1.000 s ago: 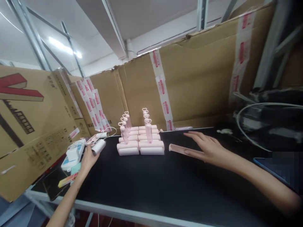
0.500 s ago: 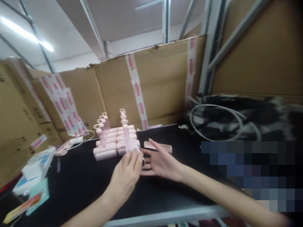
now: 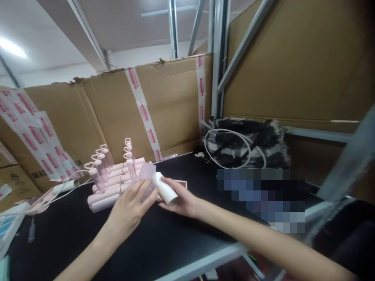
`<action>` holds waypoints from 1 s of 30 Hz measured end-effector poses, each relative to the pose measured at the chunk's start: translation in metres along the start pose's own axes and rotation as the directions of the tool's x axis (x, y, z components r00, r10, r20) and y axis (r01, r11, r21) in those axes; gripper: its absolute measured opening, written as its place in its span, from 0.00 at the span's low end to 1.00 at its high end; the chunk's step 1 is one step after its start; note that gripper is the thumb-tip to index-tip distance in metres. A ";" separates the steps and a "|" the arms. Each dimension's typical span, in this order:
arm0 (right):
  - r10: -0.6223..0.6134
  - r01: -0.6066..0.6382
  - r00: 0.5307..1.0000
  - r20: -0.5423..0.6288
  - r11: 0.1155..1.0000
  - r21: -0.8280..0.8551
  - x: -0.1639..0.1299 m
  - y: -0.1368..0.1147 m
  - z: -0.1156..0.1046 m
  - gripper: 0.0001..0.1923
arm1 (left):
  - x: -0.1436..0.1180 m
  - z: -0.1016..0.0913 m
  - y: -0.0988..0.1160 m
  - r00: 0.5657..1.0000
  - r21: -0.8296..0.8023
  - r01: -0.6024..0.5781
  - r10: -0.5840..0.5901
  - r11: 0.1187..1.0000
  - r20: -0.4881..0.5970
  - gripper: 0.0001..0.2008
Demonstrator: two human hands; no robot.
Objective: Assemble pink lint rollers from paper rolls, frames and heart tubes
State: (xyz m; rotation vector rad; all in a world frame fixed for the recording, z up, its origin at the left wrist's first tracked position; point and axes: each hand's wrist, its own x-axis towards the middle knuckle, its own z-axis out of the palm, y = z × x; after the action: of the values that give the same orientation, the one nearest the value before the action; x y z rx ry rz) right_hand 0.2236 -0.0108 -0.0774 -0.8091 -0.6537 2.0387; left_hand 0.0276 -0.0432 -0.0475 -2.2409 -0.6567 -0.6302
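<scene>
Both hands meet over the black table (image 3: 164, 242). My right hand (image 3: 181, 201) grips a small white cylinder (image 3: 164, 189) that points toward me. My left hand (image 3: 131, 208) pinches a translucent pink cap (image 3: 147, 171) at the cylinder's far end. Just behind them stands a stack of pink handled pieces (image 3: 113, 183) with clear tubes topped by heart shapes (image 3: 127, 145). A flat pink piece (image 3: 179, 182) lies on the table behind my right hand.
Taped cardboard walls (image 3: 152, 109) close off the back and left. A black fuzzy bundle with a white cable loop (image 3: 234, 144) sits at the back right. A white charger cable (image 3: 63, 186) and small boxes (image 3: 8, 228) lie at the far left. Metal shelf posts (image 3: 216, 58) rise behind.
The view swung right. My left hand carried the white cylinder from the left side to the centre, my right hand left the flat pink piece and took the cylinder, and a pink cap now sits at its end.
</scene>
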 end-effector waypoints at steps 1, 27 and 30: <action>0.007 -0.004 1.000 0.027 0.995 -0.103 0.000 0.000 -0.001 0.20 | -0.006 -0.005 -0.004 0.998 -0.053 0.068 -0.067 0.996 0.008 0.24; -0.330 0.480 0.877 0.349 0.599 -0.641 -0.012 0.007 0.014 0.24 | -0.037 0.011 0.033 0.654 -0.807 0.582 -0.534 -0.097 0.536 0.29; -0.381 0.604 0.787 0.486 0.313 -0.733 -0.010 0.014 0.009 0.26 | -0.010 0.025 0.051 0.572 -0.762 0.497 -0.503 -0.416 0.648 0.28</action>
State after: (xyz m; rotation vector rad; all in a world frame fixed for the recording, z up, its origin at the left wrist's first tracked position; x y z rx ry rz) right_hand 0.2149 -0.0275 -0.0781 -0.7483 -1.9275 1.0921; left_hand 0.0573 -0.0589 -0.0944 -3.0074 -1.8394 -2.3898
